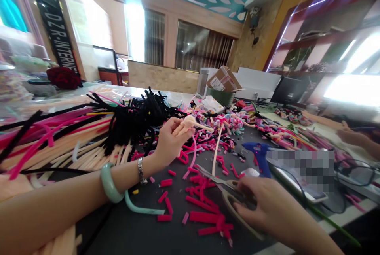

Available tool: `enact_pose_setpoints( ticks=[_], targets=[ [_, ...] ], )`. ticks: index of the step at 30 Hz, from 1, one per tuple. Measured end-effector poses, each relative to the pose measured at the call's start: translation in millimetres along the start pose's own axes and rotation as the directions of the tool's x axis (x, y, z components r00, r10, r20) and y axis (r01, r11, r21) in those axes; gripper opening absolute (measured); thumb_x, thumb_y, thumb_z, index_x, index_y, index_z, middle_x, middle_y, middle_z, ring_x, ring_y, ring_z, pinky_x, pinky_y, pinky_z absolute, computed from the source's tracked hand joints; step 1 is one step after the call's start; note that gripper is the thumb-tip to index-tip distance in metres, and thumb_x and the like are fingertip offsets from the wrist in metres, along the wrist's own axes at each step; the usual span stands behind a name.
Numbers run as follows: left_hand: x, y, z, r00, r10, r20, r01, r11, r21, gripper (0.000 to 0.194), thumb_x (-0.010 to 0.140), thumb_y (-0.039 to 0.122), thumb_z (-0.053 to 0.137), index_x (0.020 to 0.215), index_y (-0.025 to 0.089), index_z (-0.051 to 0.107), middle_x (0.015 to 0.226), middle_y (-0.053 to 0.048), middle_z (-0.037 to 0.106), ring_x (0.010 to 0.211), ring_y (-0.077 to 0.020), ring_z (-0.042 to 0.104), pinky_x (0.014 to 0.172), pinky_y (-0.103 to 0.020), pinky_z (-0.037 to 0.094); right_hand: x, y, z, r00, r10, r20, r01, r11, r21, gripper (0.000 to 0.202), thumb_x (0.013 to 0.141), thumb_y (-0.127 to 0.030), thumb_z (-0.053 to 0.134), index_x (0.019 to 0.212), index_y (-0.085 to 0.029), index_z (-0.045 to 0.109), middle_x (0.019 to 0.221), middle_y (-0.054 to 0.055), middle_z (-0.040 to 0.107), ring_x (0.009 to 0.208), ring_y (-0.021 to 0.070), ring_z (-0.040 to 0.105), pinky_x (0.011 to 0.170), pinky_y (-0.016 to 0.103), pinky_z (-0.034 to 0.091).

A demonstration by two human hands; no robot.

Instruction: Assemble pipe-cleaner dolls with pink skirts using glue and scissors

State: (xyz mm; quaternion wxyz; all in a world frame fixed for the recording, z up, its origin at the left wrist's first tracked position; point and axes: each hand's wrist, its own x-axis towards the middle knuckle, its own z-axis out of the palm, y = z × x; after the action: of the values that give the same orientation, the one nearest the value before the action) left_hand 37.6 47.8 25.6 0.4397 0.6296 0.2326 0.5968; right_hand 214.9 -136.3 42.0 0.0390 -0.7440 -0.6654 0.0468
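Observation:
My left hand (170,141), with a bangle and a metal bracelet on its arm, is closed around a cream pipe-cleaner piece (189,122). The piece is coiled at the fingers, and a thin end sticks out to the right. My right hand (264,197) grips scissors (229,186) by the handles, blades slightly apart and pointing up-left over the table. A loose peach pipe cleaner (217,148) lies just beyond the blade tips. Short hot-pink pipe-cleaner pieces (204,217) are scattered beneath and left of the scissors, with a mint-green strip (142,209) near my left wrist.
Black pipe cleaners (135,116) and peach bundles pile up at left. A blue glue gun (259,156) and a phone (297,176) lie at right, with cables nearby. Small colourful pieces (231,122) heap behind. Another person's hand (356,138) is at far right.

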Motion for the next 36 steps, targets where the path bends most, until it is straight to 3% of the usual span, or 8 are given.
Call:
enact_pose_setpoints(
  ticks=[5,8,12,16,21,24,29,36],
  targets=[
    [5,-3,-3.3,0.996,-0.002,-0.084,0.003,1.000,0.020,0.025,0.073,0.031,0.070,0.081,0.017,0.052,0.065,0.005,0.054,0.051,-0.0072,0.049,0.045,-0.018,0.037,-6,8,-1,0.990,-0.024,0.136,-0.025,0.939,0.342,0.015,0.072,-0.034,0.060,0.071,-0.020,0.056,0.060,-0.003,0.050,0.058,0.0131,0.046,0.052,0.024,0.030],
    [2,-2,-3.8,0.998,-0.009,-0.059,0.012,0.999,0.050,0.022,0.076,0.032,0.068,0.085,0.018,0.054,0.063,0.005,0.053,0.047,-0.0073,0.047,0.043,-0.019,0.036,-4,10,0,0.978,-0.103,0.181,-0.030,0.788,0.615,0.016,0.072,-0.032,0.063,0.075,-0.019,0.052,0.063,-0.005,0.046,0.057,0.0106,0.042,0.050,0.023,0.031],
    [-3,-1,-3.4,1.000,0.001,-0.011,0.000,0.995,0.100,0.018,0.079,0.032,0.064,0.087,0.018,0.056,0.058,0.007,0.049,0.048,-0.0082,0.047,0.045,-0.020,0.037,2,2,6,0.990,-0.092,0.107,-0.029,0.609,0.793,0.031,0.067,-0.029,0.072,0.085,-0.021,0.048,0.072,-0.005,0.048,0.064,0.0115,0.045,0.057,0.023,0.038],
    [-7,0,-3.0,0.998,0.043,0.043,-0.049,0.988,0.148,0.019,0.080,0.033,0.065,0.088,0.019,0.055,0.064,0.006,0.051,0.055,-0.0096,0.051,0.051,-0.020,0.040,4,-9,15,0.994,-0.074,0.078,-0.033,0.481,0.876,0.053,0.052,-0.026,0.084,0.087,-0.023,0.045,0.075,-0.006,0.047,0.069,0.0122,0.044,0.057,0.022,0.038],
    [-12,-3,-3.0,0.987,0.149,0.062,-0.158,0.966,0.202,0.023,0.083,0.034,0.062,0.099,0.020,0.052,0.080,0.002,0.055,0.069,-0.0123,0.055,0.065,-0.022,0.045,-1,-14,21,0.977,-0.107,0.182,-0.112,0.464,0.879,0.070,0.050,-0.032,0.089,0.102,-0.025,0.043,0.075,-0.007,0.046,0.067,0.0120,0.042,0.053,0.021,0.035],
    [-14,-6,-3.3,0.962,0.262,0.072,-0.272,0.921,0.277,0.021,0.085,0.030,0.060,0.100,0.019,0.050,0.088,-0.001,0.055,0.077,-0.0139,0.054,0.073,-0.025,0.044,-2,-16,24,0.974,-0.133,0.183,-0.108,0.438,0.893,0.072,0.050,-0.043,0.089,0.104,-0.025,0.045,0.080,-0.006,0.046,0.071,0.0127,0.041,0.056,0.021,0.034],
    [-21,-6,-3.9,0.877,0.431,0.211,-0.480,0.783,0.396,0.023,0.084,0.027,0.062,0.101,0.020,0.047,0.091,-0.002,0.053,0.082,-0.0160,0.052,0.077,-0.028,0.043,-2,-23,31,0.987,-0.130,0.091,-0.031,0.404,0.914,0.074,0.043,-0.056,0.087,0.097,-0.025,0.048,0.082,-0.005,0.043,0.075,0.0144,0.040,0.061,0.022,0.036],
    [-24,-6,-3.4,0.832,0.499,0.241,-0.554,0.739,0.384,0.026,0.085,0.027,0.061,0.103,0.021,0.044,0.097,-0.005,0.052,0.087,-0.0184,0.051,0.079,-0.031,0.043,-2,-35,32,0.990,-0.122,0.077,-0.046,0.241,0.969,0.069,0.047,-0.073,0.075,0.083,-0.023,0.045,0.074,-0.005,0.041,0.064,0.0110,0.038,0.055,0.022,0.039]
  ],
)
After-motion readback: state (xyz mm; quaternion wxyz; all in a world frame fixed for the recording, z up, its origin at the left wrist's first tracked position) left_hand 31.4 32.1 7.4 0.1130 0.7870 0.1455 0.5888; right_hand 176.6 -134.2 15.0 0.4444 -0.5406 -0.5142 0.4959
